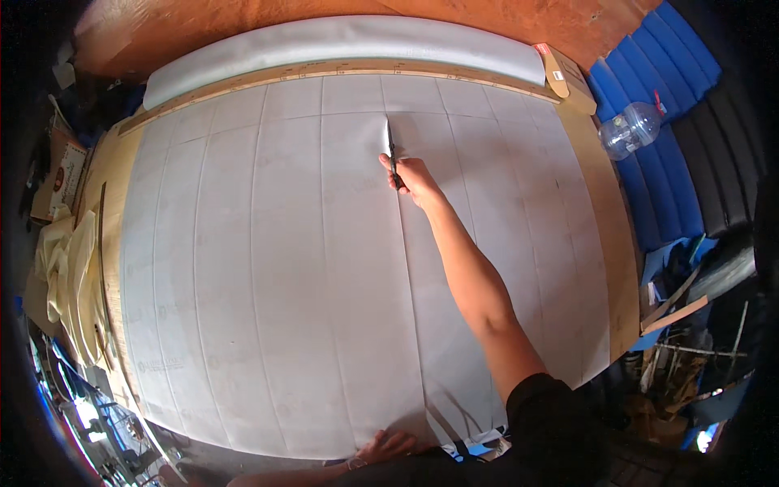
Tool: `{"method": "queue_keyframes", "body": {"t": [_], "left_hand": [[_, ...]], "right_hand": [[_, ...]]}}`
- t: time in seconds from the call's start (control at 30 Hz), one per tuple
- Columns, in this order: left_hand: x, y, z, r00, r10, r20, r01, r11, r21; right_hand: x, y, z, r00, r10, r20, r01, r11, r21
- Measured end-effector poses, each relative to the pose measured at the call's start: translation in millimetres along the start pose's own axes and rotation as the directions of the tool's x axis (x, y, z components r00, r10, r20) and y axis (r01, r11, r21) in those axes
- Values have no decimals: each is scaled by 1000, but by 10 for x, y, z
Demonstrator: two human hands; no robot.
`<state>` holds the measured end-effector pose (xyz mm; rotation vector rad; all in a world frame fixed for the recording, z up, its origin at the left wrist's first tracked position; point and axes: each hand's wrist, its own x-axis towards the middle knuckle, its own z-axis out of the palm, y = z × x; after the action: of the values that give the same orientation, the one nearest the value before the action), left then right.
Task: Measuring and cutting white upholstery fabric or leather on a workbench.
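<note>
My right hand (408,177) reaches to the upper middle of a large light grey sheet (288,268), gripping dark-handled scissors (390,142). The blades point away from me along a long straight seam or cut that runs down toward the front edge, just short of a crosswise line. The sheet carries several lengthwise lines and covers a wooden table (621,316). My left hand (387,446) rests on the sheet at the front edge, fingers apart, partly shadowed, with nothing visible in it.
A rolled grey material (341,40) lies behind a long wooden ruler (312,71), beside a cardboard box (568,81). At right are blue padded pieces (665,187), black ones and a clear plastic bottle (629,130). Cream fabric (69,276) and cardboard crowd the left side.
</note>
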<state>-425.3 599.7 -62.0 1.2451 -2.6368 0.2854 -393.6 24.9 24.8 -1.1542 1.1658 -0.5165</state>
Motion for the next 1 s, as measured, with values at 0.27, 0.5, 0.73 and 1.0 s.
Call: {"method": "queue_keyframes", "body": {"t": [0.27,0.5,0.73,1.0], "left_hand": [[-56,61,-51,998,-56,-40,60,991,116],[-115,2,112,996,74,-51,-50,929,365],[224,-228,-389,970,-223,93,233,767,-598],[-777,-939,-1015,830,-303,469,457,851,-259]], "right_hand": [[175,-73,-24,1000,0,2,0,1000,-7],[-247,27,15,995,81,54,-85,994,75],[-2746,1232,146,988,153,33,-150,986,-76],[-5817,2514,519,947,291,134,-269,950,-160]]}}
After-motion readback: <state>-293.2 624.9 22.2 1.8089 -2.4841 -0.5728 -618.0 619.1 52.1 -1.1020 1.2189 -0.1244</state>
